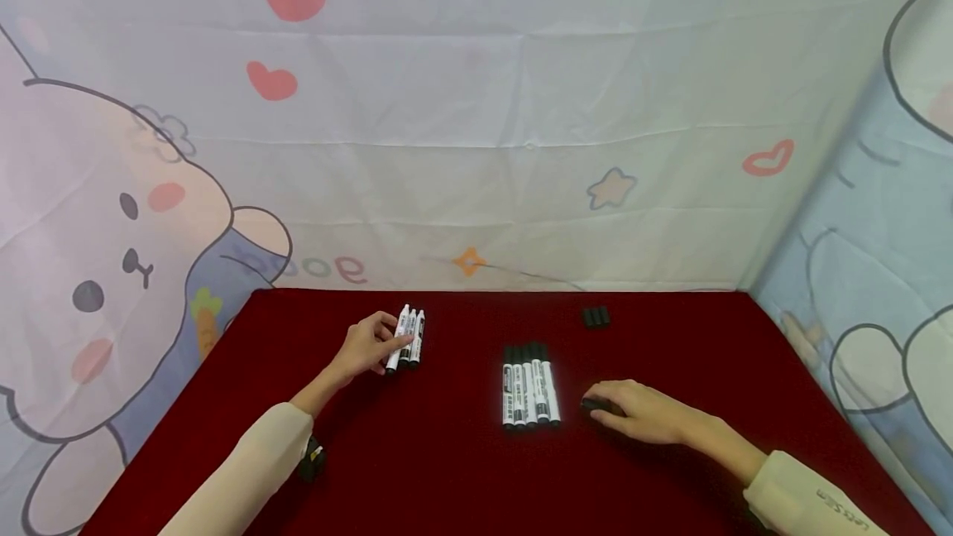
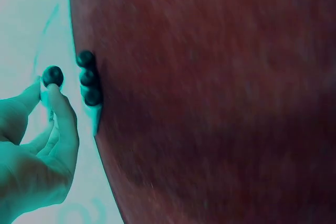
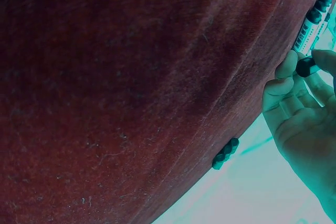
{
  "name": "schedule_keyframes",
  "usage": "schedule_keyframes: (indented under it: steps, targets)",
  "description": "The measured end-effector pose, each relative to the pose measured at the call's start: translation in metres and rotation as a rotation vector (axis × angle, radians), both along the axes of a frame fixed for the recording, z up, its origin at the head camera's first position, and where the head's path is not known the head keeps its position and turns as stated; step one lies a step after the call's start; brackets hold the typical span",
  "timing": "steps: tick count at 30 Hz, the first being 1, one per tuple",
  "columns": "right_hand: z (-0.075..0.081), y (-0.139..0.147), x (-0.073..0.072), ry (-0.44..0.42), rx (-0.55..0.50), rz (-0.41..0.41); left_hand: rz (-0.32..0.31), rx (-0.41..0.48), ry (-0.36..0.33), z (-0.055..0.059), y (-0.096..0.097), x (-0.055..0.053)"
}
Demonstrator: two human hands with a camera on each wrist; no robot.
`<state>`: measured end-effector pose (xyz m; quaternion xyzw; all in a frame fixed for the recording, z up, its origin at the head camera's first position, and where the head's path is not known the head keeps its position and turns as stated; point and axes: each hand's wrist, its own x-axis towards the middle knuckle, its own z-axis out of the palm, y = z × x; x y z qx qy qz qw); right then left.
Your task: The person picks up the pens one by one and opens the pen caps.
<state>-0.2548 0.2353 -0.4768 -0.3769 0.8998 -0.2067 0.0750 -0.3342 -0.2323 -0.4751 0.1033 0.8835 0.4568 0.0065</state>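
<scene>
My left hand (image 1: pixel 370 343) pinches a white marker (image 1: pixel 397 346), its black end (image 2: pixel 53 76) showing between thumb and fingers in the left wrist view. Close beside it, uncapped markers (image 1: pixel 418 339) lie in a row, three black ends (image 2: pixel 88 78) visible in the left wrist view. At the right, my right hand (image 1: pixel 646 412) holds a small black marker cap (image 1: pixel 601 404) between thumb and fingers; the right wrist view shows the cap (image 3: pixel 307 67) too. Left of that hand, several white markers with black caps (image 1: pixel 530 387) lie side by side.
Three black caps (image 1: pixel 596 318) stand together near the back of the dark red tabletop (image 1: pixel 454 470). A printed cloth (image 1: pixel 521 106) hangs behind the table and along its sides. Something black (image 1: pixel 311 460) shows beside the left sleeve.
</scene>
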Motion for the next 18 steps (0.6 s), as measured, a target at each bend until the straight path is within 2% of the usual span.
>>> schedule_keyframes:
  steps: [4, 10, 18]
  targets:
    - [-0.001, 0.000, 0.000, 0.001, -0.002, 0.001, 0.035, -0.070, 0.041, -0.005, -0.006, -0.011]
    - [-0.002, -0.001, -0.001, 0.002, -0.017, 0.005, 0.072, -0.047, -0.017, -0.010, -0.014, -0.025]
    - [-0.004, -0.004, -0.001, 0.006, -0.028, 0.010, 0.083, -0.040, -0.096, -0.017, -0.018, -0.035]
